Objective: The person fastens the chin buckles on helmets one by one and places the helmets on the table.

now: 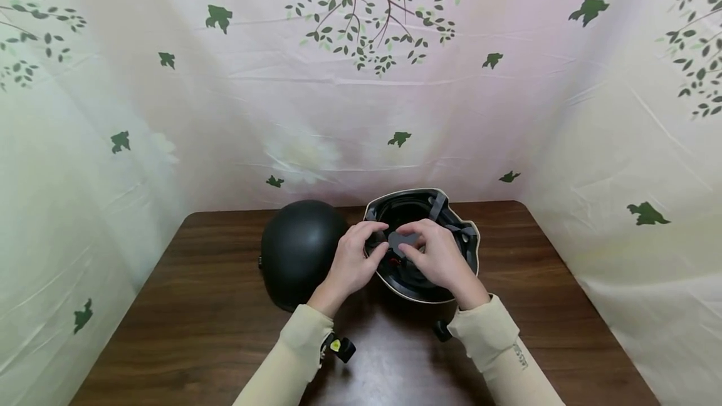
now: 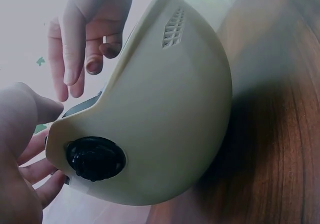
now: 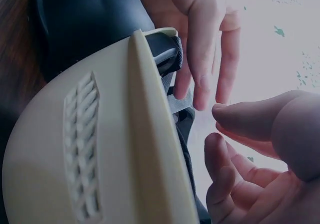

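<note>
A cream helmet [image 1: 417,296] lies upturned on the table, its black lining and grey straps [image 1: 437,207] facing up. In the left wrist view the shell [image 2: 165,104] carries a round black knob [image 2: 95,159] and a grid vent [image 2: 173,29]. My left hand [image 1: 354,260] is over the helmet's left rim, thumb and fingers apart. Whether its fingers touch the rim I cannot tell. Above the opening hovers my right hand [image 1: 437,254], bent fingers parted from the thumb, nothing visible between them. A grey pad [image 1: 399,242] shows inside, between the hands.
Just left of the cream helmet, a black helmet [image 1: 301,249] sits dome up. Both stand towards the back of a dark wooden table [image 1: 186,324]. Pale cloth [image 1: 333,111] with leaf prints hangs behind and along both sides.
</note>
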A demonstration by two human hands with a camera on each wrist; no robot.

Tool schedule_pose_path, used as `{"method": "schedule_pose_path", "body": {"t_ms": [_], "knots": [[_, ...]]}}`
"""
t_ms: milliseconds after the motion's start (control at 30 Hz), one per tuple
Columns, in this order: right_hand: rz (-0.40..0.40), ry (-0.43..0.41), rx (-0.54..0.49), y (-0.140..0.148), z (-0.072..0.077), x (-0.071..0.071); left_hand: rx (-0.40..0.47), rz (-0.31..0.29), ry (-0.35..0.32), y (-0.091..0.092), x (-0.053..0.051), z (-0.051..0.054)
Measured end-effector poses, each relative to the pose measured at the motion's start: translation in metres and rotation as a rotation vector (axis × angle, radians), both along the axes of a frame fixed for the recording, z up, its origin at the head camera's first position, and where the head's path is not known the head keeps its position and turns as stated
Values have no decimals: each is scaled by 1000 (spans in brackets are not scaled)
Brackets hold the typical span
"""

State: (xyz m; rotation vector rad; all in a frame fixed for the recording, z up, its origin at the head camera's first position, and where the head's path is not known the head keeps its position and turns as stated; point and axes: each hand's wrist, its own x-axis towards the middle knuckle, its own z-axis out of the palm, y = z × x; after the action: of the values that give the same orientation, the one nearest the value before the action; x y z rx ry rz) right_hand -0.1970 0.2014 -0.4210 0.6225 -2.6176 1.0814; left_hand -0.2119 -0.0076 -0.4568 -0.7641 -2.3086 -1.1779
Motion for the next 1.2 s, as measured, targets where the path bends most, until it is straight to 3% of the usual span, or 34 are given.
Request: {"method": "schedule_pose_path", "body": {"t_ms": [333,700,1200], "knots": [[-34,69,-18,11,7,-2,12,12,56,-3,6,-1],[-120,85,-44,28,7,0,3,14,-6,-7,22,-8],[-259,170,-31,62,8,0,6,32,-31,-11,29,-15]]}}
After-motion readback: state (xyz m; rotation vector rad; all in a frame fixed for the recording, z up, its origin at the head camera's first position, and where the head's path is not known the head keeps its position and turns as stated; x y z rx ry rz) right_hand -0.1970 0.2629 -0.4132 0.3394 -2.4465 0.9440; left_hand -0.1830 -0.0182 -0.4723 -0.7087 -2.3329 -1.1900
